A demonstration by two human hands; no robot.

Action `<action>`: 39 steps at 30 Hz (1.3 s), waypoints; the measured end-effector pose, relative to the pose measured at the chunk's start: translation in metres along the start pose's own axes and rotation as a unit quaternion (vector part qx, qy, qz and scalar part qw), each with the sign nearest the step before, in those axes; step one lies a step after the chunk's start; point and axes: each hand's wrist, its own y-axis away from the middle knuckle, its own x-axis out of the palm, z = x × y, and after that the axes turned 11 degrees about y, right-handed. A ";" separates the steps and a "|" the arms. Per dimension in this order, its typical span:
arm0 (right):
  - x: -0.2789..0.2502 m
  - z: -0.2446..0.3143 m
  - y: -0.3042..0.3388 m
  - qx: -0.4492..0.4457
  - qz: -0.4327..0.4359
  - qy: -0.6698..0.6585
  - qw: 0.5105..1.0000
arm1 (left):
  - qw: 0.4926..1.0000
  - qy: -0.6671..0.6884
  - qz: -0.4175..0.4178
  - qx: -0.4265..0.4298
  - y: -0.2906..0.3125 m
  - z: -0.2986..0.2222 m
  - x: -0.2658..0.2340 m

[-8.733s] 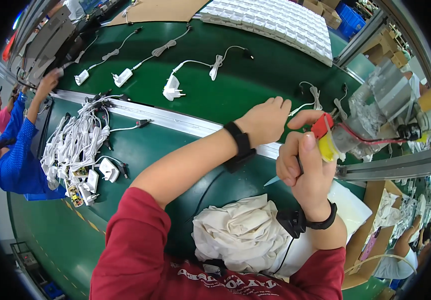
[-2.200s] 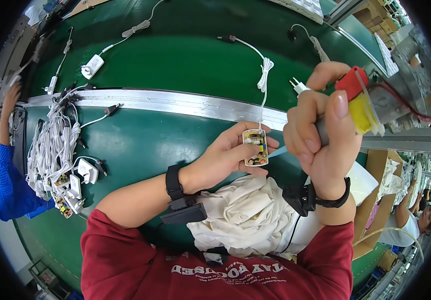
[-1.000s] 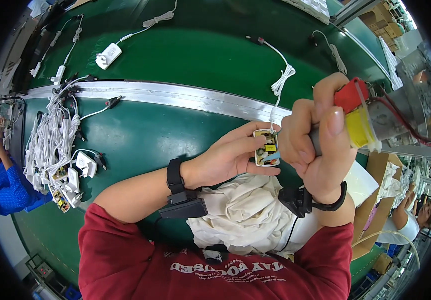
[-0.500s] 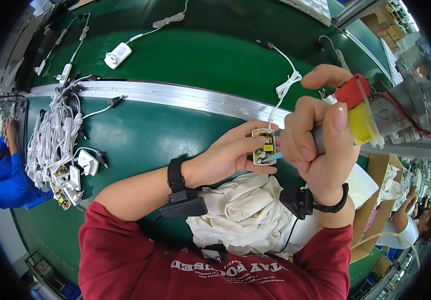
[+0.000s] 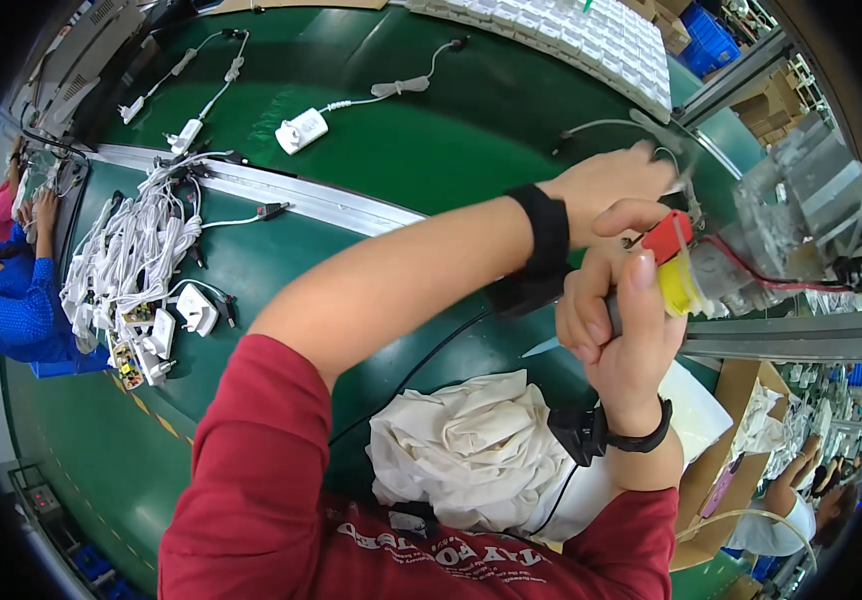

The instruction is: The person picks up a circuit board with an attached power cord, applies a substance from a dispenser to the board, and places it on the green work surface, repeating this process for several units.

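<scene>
My right hand is closed around a glue dispenser, a clear-grey barrel with a red switch, yellow tape and a pale blue tapered nozzle. The nozzle points down-left above the green worktop. My left arm stretches across in front of it, and my left hand is over the far green belt at the right. Its fingers are smeared by motion and partly cut off from sight. A blurred white cable lies right by those fingertips. The small open adapter with its circuit board no longer shows; whether the left hand holds it is hidden.
White adapters with cables, such as this plug adapter, lie on the far belt behind a metal rail. A heap of white cables sits at left. White cloth lies before me, a cardboard box at right. Co-workers sit on both sides.
My left hand has left the spot under the nozzle and swung far to the right over the belt. The open adapter is gone from under the nozzle. My right hand still grips the dispenser.
</scene>
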 end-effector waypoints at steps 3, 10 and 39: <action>-0.001 0.000 -0.001 -0.028 0.007 0.018 0.999 | 0.942 -0.178 0.137 -0.249 0.037 -0.002 0.005; -0.006 0.001 -0.002 -0.030 -0.006 0.015 0.999 | 0.939 -0.304 0.020 -0.157 0.075 -0.035 -0.054; -0.020 -0.006 -0.022 -0.037 -0.046 0.061 0.996 | 0.623 0.570 -0.090 -0.528 0.143 -0.116 0.002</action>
